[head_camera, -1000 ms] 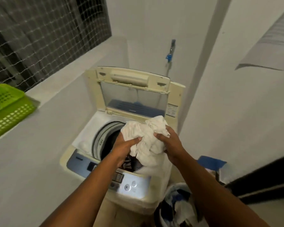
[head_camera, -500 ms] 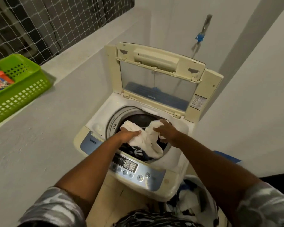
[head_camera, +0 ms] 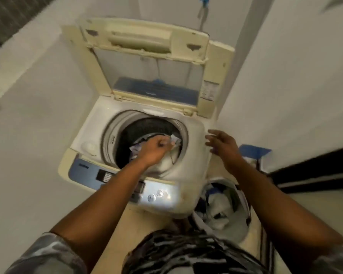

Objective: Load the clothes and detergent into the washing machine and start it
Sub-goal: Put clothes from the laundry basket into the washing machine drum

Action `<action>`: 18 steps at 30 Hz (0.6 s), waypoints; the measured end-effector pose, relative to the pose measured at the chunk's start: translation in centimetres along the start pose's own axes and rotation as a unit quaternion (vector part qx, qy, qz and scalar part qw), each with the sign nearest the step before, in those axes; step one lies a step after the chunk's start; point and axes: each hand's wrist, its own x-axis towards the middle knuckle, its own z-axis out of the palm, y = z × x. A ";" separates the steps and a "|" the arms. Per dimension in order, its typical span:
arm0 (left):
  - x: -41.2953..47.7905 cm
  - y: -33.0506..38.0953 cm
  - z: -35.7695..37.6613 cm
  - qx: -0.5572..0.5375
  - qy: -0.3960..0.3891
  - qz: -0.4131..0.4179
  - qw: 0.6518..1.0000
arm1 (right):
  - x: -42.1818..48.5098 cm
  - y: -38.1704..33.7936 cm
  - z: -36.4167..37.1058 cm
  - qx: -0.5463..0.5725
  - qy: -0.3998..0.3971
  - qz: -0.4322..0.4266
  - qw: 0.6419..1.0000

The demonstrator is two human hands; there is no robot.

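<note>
Loading – left hand (head_camera: pixel 154 150) is clutching white crumpled cloth (head_camera: pixel 166 165) inside cream top-loading washing machine (head_camera: pixel 91 135), right hand (head_camera: pixel 222 145) splayed, empty – white round basket (head_camera: pixel 236 232) grab next

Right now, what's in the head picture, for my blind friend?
A person's left hand holds white clothes in the drum of an open cream top-loading washing machine; the open right hand hovers at its right edge. A white laundry basket stands nearby.
</note>
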 end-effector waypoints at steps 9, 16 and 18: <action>-3.6 7.5 20.0 0.012 -0.225 0.066 0.972 | -4.5 12.2 -12.1 0.053 0.177 0.127 0.974; -4.5 2.8 30.1 0.125 -0.278 -0.034 0.952 | -7.7 19.8 -16.1 0.061 0.213 0.241 0.945; -4.6 0.4 31.8 0.180 -0.275 -0.060 0.942 | -8.1 22.8 -16.9 0.046 0.205 0.267 0.941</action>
